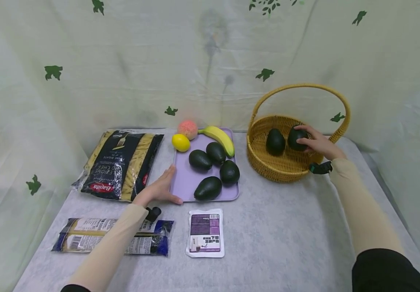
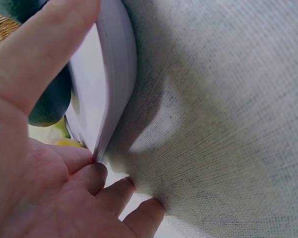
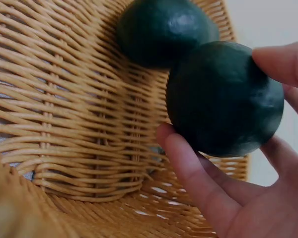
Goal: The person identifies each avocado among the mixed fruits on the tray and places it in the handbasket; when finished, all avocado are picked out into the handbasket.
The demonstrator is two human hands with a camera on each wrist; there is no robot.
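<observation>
Black fabric (image 1: 388, 269) lies nearest the camera, around the beige right sleeve (image 1: 365, 207). Beyond it, the right hand (image 1: 318, 144) has thumb and fingers clamped on an avocado (image 3: 221, 99) inside the wicker basket (image 1: 264, 168), just beside another avocado (image 1: 275, 142). Fingers extended, thumb apart, the left hand (image 1: 161, 189) touches the near left corner of a lilac tray (image 1: 181, 174) bearing four more avocados (image 1: 208, 189); banana (image 1: 220, 137), lemon (image 1: 181, 143) and peach (image 1: 187, 129) sit at its far end. Pasta bag (image 1: 115, 166), packets (image 1: 86, 242) and white-and-purple pouch (image 1: 205, 234) lie on the bench (image 1: 268, 235).
</observation>
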